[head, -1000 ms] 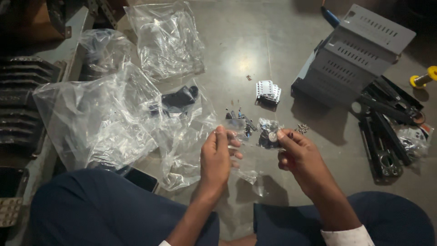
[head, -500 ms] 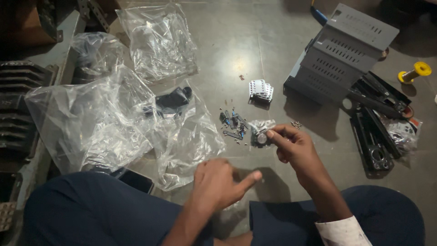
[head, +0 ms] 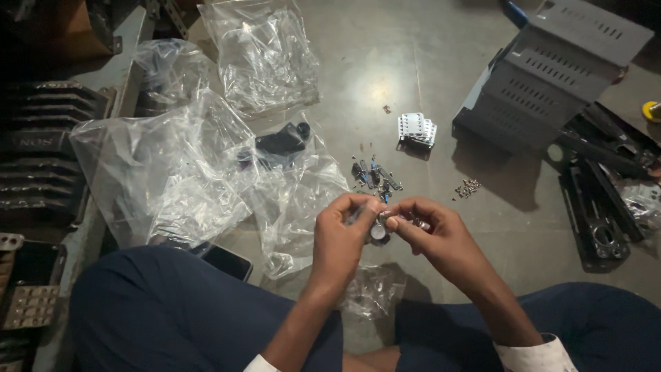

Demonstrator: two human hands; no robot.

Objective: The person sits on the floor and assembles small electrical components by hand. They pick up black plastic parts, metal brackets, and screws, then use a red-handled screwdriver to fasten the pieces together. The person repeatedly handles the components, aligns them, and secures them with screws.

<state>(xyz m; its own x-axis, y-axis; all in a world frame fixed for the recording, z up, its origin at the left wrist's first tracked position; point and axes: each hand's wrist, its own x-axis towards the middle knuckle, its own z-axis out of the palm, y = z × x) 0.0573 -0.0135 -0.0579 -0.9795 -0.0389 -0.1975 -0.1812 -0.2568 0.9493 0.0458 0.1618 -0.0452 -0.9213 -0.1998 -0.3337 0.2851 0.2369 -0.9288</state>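
At the far left, dark ribbed metal castings [head: 41, 158] lie stacked beside the person's knee, and a heap of large crumpled clear plastic bags [head: 158, 172] spreads over the grey concrete floor [head: 385, 62]; 1 of them still holds a black moulded part [head: 279, 141], so that piece looks not yet unpacked. A dark flat phone [head: 224, 260] lies just beside the blue-trousered leg. In the middle, the left hand [head: 342, 241] and the right hand [head: 430, 238] meet fingertip to fingertip, both pinched on a small clear plastic packet with a round metal piece [head: 379, 231] inside, held above the lap; whether the packet is already torn open cannot be told. Just beyond the hands lies a scatter of small dark and blue screws and fittings [head: 372, 176], a small white ribbed plastic block [head: 416, 129] and a tiny heap of metal screws [head: 467, 187], apparently already emptied out. To the right, a grey slotted sheet-metal housing [head: 551, 76] stands tilted, with black metal brackets [head: 595, 213] alongside it, loose and unjoined, so, judging by this, the assembly itself seems hardly begun.
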